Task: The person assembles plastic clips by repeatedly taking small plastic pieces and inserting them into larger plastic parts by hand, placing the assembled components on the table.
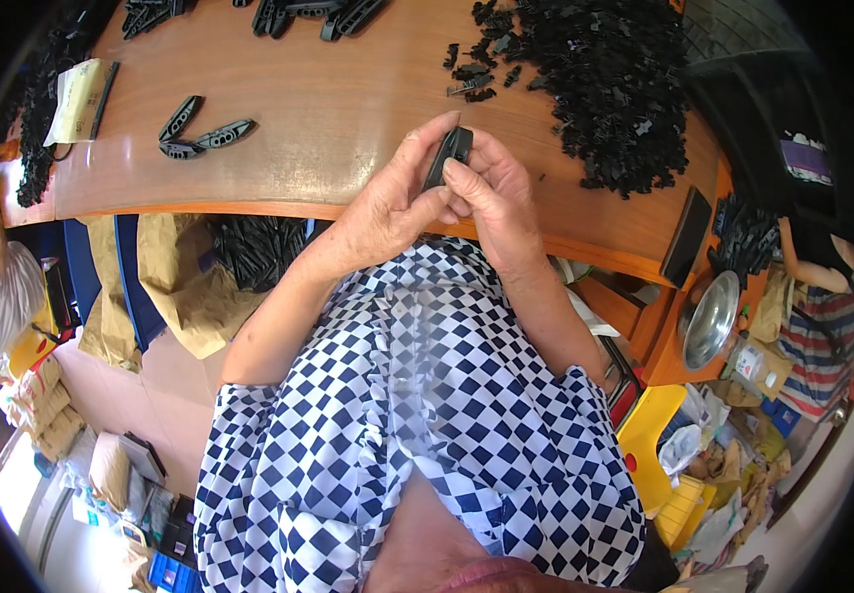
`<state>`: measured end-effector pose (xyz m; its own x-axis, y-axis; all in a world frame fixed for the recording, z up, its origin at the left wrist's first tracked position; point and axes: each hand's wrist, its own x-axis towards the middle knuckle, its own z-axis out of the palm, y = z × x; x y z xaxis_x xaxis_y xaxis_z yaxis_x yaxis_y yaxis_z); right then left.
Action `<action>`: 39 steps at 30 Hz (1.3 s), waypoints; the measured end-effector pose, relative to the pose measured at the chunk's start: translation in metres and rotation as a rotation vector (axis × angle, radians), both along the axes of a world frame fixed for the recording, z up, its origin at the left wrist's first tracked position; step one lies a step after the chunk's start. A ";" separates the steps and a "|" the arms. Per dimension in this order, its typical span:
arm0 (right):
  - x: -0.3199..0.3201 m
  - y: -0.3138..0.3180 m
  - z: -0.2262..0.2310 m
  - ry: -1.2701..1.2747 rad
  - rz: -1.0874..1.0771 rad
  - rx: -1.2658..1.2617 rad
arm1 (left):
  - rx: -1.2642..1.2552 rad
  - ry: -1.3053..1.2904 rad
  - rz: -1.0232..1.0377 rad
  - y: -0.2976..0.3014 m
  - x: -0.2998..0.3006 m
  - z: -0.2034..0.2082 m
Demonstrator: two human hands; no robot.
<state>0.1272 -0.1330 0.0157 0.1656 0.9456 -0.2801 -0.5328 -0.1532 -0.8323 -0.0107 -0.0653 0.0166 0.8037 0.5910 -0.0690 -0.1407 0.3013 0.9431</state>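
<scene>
Near the table's front edge, my left hand (397,193) and my right hand (496,193) meet around a small, elongated black plastic part (454,148). Fingers of both hands are closed on it, with my right thumb pressed along its side. Its lower end is partly hidden by the fingers. To the left on the wooden table (279,109) lie three similar black plastic parts (224,134) with holes along them. A big heap of small black plastic pieces (615,99) covers the table's right side, and a few loose ones spill toward my hands.
More black parts (318,15) lie along the far edge. At the left sits a yellowish paper block (76,99). A black phone-like slab (686,237) rests on the right corner, with a metal bowl (712,318) beyond it. Other people (2,296) sit at both sides.
</scene>
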 end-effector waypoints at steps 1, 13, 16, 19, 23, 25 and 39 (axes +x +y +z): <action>-0.001 0.001 -0.001 -0.017 -0.006 0.002 | -0.007 0.019 -0.006 0.001 0.000 0.000; 0.063 0.040 -0.014 -1.908 0.028 0.217 | 1.115 1.054 0.241 0.077 -0.090 0.004; 0.069 0.049 -0.022 -1.913 0.109 0.234 | 1.331 1.173 0.214 0.096 -0.092 0.004; 0.070 0.051 -0.018 -1.893 0.136 0.285 | 1.521 0.956 0.348 0.111 -0.067 0.001; 0.067 0.048 -0.017 -1.876 0.107 0.312 | 1.590 0.772 0.372 0.139 -0.015 -0.009; 0.067 0.045 -0.016 -1.827 0.109 0.260 | 1.628 1.037 0.306 0.149 0.008 -0.007; 0.069 0.029 -0.006 -0.272 -0.129 -0.083 | 0.876 0.729 0.293 0.129 0.020 -0.009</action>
<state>0.1965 -0.1039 0.0102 0.3621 0.8877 -0.2843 -0.3114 -0.1723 -0.9345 0.0092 0.0637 0.0076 0.5681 0.8204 0.0652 0.5612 -0.4441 0.6984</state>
